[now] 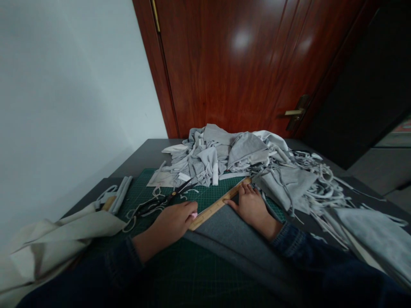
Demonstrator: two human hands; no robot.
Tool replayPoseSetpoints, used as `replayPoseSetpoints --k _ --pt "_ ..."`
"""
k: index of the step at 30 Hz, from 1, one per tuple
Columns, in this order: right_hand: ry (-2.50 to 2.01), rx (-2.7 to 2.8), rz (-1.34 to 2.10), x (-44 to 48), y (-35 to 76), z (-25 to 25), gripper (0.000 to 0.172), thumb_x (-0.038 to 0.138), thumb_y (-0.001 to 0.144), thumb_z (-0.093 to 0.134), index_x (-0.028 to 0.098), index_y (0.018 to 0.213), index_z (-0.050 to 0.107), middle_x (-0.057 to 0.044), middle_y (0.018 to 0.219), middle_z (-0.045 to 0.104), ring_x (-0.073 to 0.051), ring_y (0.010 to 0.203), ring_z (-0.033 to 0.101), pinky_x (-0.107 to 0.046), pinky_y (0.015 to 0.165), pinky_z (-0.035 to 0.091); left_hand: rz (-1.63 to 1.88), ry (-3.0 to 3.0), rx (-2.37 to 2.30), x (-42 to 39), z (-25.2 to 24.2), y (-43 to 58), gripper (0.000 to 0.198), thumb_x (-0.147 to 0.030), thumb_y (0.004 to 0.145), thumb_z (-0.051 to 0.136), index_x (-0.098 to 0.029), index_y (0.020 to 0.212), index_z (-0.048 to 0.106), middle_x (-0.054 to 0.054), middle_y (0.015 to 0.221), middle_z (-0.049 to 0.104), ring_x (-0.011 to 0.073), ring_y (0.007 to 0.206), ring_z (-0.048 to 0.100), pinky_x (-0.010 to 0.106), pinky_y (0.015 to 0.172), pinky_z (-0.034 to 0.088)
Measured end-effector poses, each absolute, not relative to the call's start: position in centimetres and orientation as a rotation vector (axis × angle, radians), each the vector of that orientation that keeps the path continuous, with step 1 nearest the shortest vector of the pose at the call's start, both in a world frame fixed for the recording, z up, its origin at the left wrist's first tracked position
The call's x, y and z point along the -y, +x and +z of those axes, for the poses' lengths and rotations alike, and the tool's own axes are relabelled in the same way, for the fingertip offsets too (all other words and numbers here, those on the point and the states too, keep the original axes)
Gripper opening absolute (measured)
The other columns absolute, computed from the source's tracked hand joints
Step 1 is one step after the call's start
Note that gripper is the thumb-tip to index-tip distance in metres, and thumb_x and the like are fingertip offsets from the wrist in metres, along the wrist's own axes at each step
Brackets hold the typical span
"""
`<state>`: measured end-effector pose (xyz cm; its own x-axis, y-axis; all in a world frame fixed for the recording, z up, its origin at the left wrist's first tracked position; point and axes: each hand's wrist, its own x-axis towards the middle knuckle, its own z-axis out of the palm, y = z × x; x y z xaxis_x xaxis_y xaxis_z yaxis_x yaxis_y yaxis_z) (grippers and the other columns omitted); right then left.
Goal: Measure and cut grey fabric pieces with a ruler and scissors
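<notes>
A wooden ruler point(212, 209) lies slantwise across dark grey fabric point(224, 239) on a green cutting mat point(205, 194). My right hand point(252, 205) presses on the far part of the ruler, with its thumb spread away from the fingers. At the ruler's near end, my left hand point(176, 220) is closed around a small pink thing point(194, 215). Most of that thing is hidden, so I cannot make out its kind. Black-handled scissors point(167, 199) rest on the mat just beyond my left hand, their blades apart and pointing away.
Grey and white fabric scraps point(212, 149) are heaped at the back, with tangled strips point(324, 188) at the right. Cream cloth point(77, 226) lies at the left near a rolled grey piece point(121, 194). A wooden door point(224, 68) stands behind the table.
</notes>
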<state>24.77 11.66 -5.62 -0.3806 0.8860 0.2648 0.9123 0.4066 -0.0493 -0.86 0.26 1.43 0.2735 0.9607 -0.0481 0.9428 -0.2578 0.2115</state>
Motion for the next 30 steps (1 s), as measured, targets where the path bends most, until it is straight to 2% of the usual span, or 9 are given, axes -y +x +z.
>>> replayPoseSetpoints --k 15,18,22,25,28,30 --pt "-1.584 2.425 -0.137 -11.6 24.8 -5.5 0.084 0.069 0.099 0.051 -0.005 0.137 0.058 -0.036 0.146 0.055 -0.044 0.137 0.053 -0.054 0.114 0.040 0.012 2.216 -1.825 2.4 1.9 -2.8 0.022 -0.025 0.103 0.039 -0.022 0.094 0.058 0.004 0.097 0.068 0.0221 0.087 0.067 0.031 0.073 0.042" --pt "-1.595 2.432 -0.155 -11.6 24.7 -5.3 0.085 0.068 0.099 0.051 -0.008 0.137 0.057 -0.037 0.146 0.054 -0.044 0.137 0.053 -0.054 0.114 0.040 0.083 2.206 -1.846 2.6 1.8 -3.4 0.021 -0.027 0.103 0.040 -0.023 0.096 0.060 0.003 0.095 0.068 0.0219 0.085 0.067 0.032 0.073 0.043" --pt "-1.601 2.426 -0.157 -11.5 24.6 -5.2 0.080 0.067 0.100 0.050 -0.005 0.135 0.059 -0.036 0.144 0.056 -0.044 0.136 0.054 -0.055 0.112 0.041 0.334 2.166 -1.856 4.0 1.0 -3.5 0.020 -0.030 0.104 0.043 -0.024 0.103 0.062 0.001 0.093 0.070 0.0200 0.083 0.068 0.032 0.074 0.048" --pt "-1.595 2.440 -0.148 -11.3 24.7 -5.1 0.083 0.068 0.099 0.053 -0.005 0.137 0.057 -0.036 0.147 0.054 -0.043 0.138 0.052 -0.055 0.114 0.039 0.459 2.268 -1.656 5.6 -0.2 -2.7 0.018 -0.021 0.101 0.047 -0.025 0.105 0.064 0.002 0.108 0.073 0.0190 0.099 0.070 0.032 0.088 0.054" --pt "-1.571 2.449 -0.133 -11.2 25.0 -5.0 0.085 0.068 0.097 0.057 -0.003 0.143 0.053 -0.034 0.148 0.054 -0.042 0.138 0.052 -0.054 0.114 0.039 0.546 2.386 -1.543 6.9 -1.4 -1.9 0.020 -0.014 0.099 0.048 -0.025 0.101 0.064 0.002 0.131 0.070 0.0192 0.125 0.064 0.034 0.107 0.052" --pt "-1.544 2.451 -0.141 -11.1 25.2 -5.0 0.080 0.066 0.097 0.058 0.003 0.145 0.055 -0.031 0.146 0.056 -0.042 0.135 0.054 -0.055 0.113 0.040 0.579 2.435 -1.534 7.4 -1.8 -1.8 0.020 -0.013 0.098 0.049 -0.025 0.103 0.064 0.003 0.138 0.068 0.0194 0.133 0.059 0.036 0.113 0.050"
